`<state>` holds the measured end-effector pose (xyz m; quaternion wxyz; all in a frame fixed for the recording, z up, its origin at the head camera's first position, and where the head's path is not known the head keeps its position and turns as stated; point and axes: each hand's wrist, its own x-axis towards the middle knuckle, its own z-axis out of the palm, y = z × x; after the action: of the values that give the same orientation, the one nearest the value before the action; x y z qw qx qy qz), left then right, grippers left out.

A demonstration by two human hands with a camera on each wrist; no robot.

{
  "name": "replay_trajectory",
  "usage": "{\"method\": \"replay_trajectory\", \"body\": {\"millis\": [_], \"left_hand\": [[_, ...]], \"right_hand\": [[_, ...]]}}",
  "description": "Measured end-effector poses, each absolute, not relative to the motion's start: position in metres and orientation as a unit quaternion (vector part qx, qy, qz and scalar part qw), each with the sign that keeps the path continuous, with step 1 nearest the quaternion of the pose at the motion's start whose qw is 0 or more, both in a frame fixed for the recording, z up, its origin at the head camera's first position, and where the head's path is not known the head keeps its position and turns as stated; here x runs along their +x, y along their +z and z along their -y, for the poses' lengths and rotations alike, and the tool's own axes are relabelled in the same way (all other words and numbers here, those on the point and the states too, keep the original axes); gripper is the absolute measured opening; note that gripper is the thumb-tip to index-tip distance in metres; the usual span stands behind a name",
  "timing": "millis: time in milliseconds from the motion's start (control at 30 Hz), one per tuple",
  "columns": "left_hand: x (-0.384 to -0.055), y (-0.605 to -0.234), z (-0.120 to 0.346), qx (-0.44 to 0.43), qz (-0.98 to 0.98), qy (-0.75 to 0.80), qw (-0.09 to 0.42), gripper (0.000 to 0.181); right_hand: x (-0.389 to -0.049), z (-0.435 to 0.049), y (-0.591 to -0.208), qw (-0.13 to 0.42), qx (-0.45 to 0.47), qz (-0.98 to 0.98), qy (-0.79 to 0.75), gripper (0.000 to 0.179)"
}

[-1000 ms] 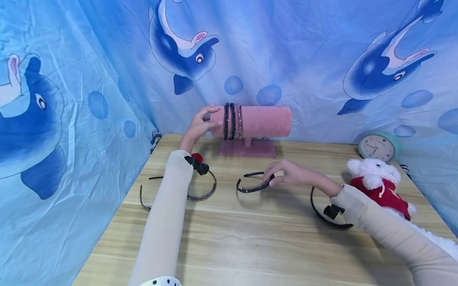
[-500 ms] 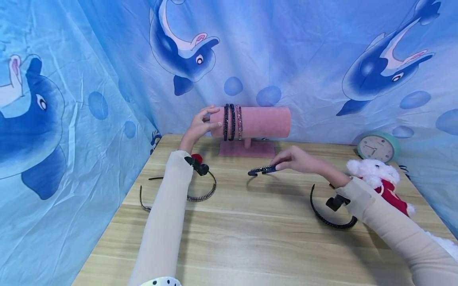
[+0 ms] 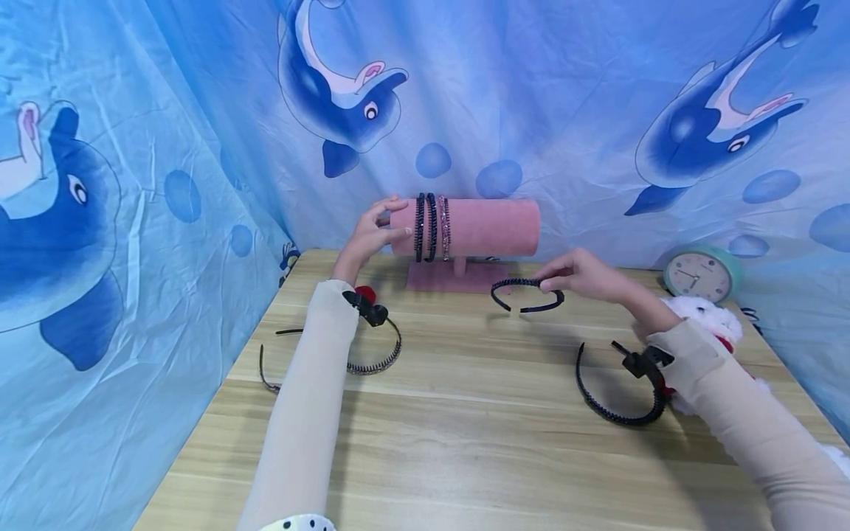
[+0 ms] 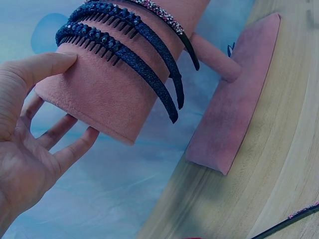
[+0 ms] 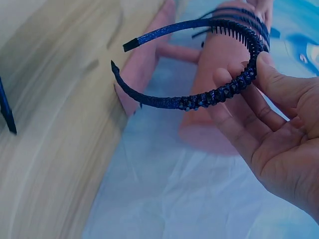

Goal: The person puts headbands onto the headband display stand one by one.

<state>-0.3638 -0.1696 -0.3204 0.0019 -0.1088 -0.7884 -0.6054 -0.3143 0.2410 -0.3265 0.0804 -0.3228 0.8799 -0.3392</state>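
Note:
A pink velvet headband stand (image 3: 498, 227) is at the back of the table, a horizontal roll on a post and flat base. My left hand (image 3: 368, 234) grips its left end, thumb on top and fingers at the rim. Near that end the roll bears two dark blue beaded headbands (image 4: 99, 42) and one with pink and silver glitter (image 4: 167, 19). Between thumb and fingers, my right hand (image 3: 584, 274) pinches another dark blue beaded headband (image 5: 214, 97) by its toothed, beaded middle. It hangs above the table, in front of the stand's right end, with its two tips facing away from the palm.
On the table lie a dark headband (image 3: 624, 420) under my right wrist, a glittery toothed headband (image 3: 377, 367) and part of another (image 3: 268, 383) beside my left sleeve. A red item (image 3: 365, 294) shows there too. A green clock (image 3: 699, 274) and white plush toy (image 3: 704, 313) stand right.
My right hand has moved right and back toward the stand, lifting the headband and turning it so its open ends face the front. The left hand has kept its place on the roll.

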Motion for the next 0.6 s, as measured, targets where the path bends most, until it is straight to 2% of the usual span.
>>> {"method": "replay_trajectory", "body": {"millis": [600], "left_hand": [[-0.366,-0.323,0.170,-0.113,0.792,-0.599,0.007,0.061]], "right_hand": [[-0.325,-0.292,-0.308,0.043,-0.192,-0.916,-0.350,0.034]]}}
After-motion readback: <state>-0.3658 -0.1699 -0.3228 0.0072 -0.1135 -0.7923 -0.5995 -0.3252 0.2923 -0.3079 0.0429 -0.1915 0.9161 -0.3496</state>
